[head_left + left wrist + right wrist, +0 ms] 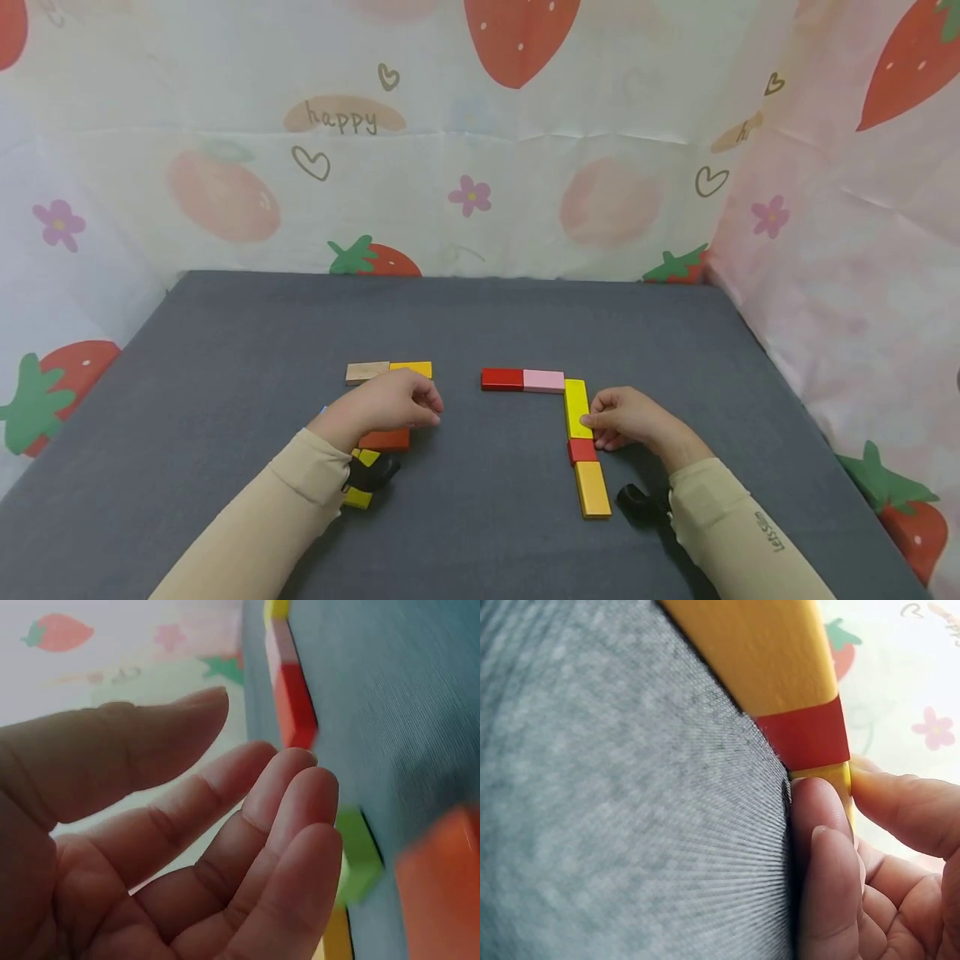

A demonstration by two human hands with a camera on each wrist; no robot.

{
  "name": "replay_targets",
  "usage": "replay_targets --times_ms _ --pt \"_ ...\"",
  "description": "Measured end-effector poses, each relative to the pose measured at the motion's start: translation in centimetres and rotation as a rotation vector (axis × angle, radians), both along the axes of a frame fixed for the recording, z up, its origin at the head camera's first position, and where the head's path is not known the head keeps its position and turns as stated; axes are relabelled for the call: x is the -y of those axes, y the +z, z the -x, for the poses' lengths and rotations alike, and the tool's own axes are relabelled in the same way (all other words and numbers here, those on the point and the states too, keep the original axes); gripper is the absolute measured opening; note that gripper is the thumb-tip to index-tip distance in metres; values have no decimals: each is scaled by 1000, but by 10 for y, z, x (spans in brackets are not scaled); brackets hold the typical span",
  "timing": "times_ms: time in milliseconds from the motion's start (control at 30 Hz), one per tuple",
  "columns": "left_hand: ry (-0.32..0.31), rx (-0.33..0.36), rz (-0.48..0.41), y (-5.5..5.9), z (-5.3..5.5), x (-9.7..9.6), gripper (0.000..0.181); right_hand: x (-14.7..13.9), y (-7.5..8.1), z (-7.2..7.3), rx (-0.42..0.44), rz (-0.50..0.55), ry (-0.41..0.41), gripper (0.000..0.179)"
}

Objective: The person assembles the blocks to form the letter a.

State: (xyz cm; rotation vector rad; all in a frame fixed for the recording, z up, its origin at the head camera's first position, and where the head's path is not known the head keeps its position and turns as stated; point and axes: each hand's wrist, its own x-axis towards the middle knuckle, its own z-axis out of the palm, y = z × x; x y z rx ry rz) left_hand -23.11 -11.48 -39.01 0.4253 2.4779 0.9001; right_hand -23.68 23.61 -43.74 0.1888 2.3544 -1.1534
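Where right hand (634,422) pinches, yellow block (575,400) — long axis pointing away, seemingly straight

The cloth (517,133) behind the table (487,317) says "happy" (341,118) in thin brown letters on an orange patch, up above the left half of the table's far edge. Above the far right corner, a smaller patch (738,132) has writing that looks like it starts with "h", but the rest is too squished to read. Dark letters run along the right sleeve (727,521), by the table's near edge, too small to read for sure.
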Motion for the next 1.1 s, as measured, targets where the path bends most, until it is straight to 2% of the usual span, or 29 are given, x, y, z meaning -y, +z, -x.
replay_targets --times_ms 133,467,667,800,933,1100 --pt "-15 -29 31 -5 2 18 16 0 0 1 1 -8 3 20" --pt "41 61 -11 -14 7 40 15 -1 -1 2 -3 -8 7 20" --pt "-9 79 7 -19 8 46 18 0 -1 2 3 -10 -1 20" --pt "-51 40 80 -18 6 44 23 1 0 1 -3 2 10 19" --pt "-86 3 155 -15 3 41 21 1 2 0 -2 11 12 17" --pt "-96 -4 182 -14 2 38 16 1 3 0 -1 13 17 18"
